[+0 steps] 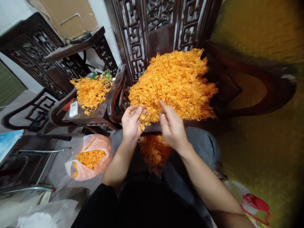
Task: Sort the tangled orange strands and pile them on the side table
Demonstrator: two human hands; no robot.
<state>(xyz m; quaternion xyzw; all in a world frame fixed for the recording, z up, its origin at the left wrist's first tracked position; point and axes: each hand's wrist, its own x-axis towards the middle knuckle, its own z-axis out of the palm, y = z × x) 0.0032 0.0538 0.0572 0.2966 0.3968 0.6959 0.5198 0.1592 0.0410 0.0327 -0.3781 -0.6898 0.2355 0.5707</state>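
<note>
Evidently light, brittle and springy, the orange pile [174, 84] at twelve o'clock suits fingertip pinches: left hand [131, 123] loosely pinches a sprig [143, 117], right hand [172, 126] half-curled, empty.

Two bare hands, left [131, 122] and right [172, 126]. Three orange heaps: a big pile [175, 82], a small pile [91, 91], and one bagful [89, 158]. Two dark wooden chairs [114, 98].
</note>
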